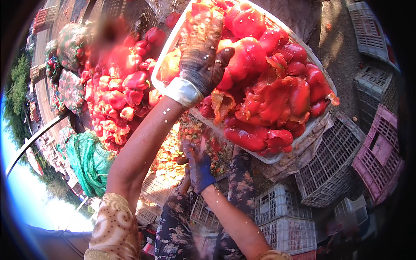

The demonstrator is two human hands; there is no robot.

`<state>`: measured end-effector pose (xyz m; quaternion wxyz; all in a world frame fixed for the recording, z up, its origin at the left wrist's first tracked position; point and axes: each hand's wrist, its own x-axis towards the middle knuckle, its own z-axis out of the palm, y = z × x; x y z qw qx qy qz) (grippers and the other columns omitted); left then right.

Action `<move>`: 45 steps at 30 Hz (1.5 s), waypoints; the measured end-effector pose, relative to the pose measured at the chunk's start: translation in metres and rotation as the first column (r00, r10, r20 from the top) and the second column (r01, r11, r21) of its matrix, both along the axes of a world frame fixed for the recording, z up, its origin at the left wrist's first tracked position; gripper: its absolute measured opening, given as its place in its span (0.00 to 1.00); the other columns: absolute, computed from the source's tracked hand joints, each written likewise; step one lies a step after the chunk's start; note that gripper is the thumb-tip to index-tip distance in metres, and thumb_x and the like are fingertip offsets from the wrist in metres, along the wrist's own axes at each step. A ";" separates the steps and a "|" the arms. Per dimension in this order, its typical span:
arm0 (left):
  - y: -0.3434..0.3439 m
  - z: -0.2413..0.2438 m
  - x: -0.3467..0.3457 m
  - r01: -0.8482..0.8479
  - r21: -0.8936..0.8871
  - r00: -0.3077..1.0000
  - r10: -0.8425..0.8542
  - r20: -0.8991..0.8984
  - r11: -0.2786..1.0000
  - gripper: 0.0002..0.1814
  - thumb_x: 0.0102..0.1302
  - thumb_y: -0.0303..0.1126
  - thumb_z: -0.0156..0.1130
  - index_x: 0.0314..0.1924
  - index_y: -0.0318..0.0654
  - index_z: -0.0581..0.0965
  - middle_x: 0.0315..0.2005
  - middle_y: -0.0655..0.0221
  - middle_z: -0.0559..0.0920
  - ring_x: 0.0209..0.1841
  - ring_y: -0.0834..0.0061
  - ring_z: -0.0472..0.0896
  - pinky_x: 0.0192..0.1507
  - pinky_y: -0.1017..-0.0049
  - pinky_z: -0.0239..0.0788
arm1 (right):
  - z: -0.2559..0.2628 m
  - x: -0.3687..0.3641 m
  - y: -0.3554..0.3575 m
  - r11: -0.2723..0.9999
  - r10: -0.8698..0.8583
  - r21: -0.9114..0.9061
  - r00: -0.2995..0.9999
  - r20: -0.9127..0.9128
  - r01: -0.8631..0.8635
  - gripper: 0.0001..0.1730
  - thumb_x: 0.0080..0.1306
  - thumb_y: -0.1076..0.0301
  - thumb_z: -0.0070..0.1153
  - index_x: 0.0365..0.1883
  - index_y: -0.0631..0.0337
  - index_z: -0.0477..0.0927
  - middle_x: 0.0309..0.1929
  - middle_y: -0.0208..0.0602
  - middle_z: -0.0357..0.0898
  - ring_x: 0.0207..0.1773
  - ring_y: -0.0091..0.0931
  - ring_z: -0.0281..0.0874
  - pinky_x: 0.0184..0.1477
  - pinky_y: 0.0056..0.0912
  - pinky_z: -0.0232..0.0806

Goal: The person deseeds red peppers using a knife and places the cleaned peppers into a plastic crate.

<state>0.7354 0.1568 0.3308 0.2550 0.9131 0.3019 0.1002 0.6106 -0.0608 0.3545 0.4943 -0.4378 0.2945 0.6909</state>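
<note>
My left hand, in a dark, wet glove dotted with seeds and a pale band at the wrist, reaches over the left side of a white plastic crate heaped with red bell peppers. Its thumb stands apart; glare hides whether its fingers grip anything. Lower down, my right hand, in a dirty blue glove, is closed around what looks like a small knife with a short pale blade. Beneath it lie scattered pepper scraps and seeds. Some peppers in the crate are opened and flattened.
A large pile of red peppers lies left of the crate, beside filled mesh sacks and a green net sack. Plastic crates stand at the right, among them a grey one and a pink one. White crates are stacked below.
</note>
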 end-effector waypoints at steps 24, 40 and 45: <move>-0.077 -0.020 -0.068 -0.070 -0.261 0.921 0.163 0.354 0.963 0.39 0.64 0.44 0.59 0.72 0.44 0.57 0.69 0.50 0.59 0.72 0.42 0.51 0.70 0.41 0.39 | -0.044 -0.056 -0.039 0.999 0.053 0.007 0.993 -0.108 -0.052 0.25 0.70 0.61 0.52 0.63 0.60 0.67 0.52 0.37 0.75 0.45 0.22 0.72 0.37 0.20 0.67; -0.099 -0.134 -0.437 -0.510 -0.035 0.860 0.509 -0.040 0.860 0.25 0.58 0.29 0.64 0.57 0.40 0.74 0.48 0.56 0.80 0.52 0.53 0.76 0.56 0.61 0.69 | -0.083 -0.046 -0.021 0.955 0.293 0.081 0.948 -0.129 -0.284 0.22 0.71 0.55 0.53 0.57 0.60 0.73 0.38 0.24 0.74 0.30 0.14 0.70 0.27 0.13 0.64; -0.060 -0.163 -0.339 -0.168 0.141 0.947 0.199 -0.251 0.976 0.35 0.52 0.25 0.62 0.64 0.44 0.69 0.60 0.58 0.71 0.64 0.55 0.68 0.60 0.58 0.63 | -0.139 -0.045 -0.051 0.741 0.671 -0.002 0.740 0.050 -0.672 0.20 0.71 0.53 0.53 0.53 0.57 0.76 0.34 0.20 0.73 0.29 0.13 0.65 0.27 0.14 0.60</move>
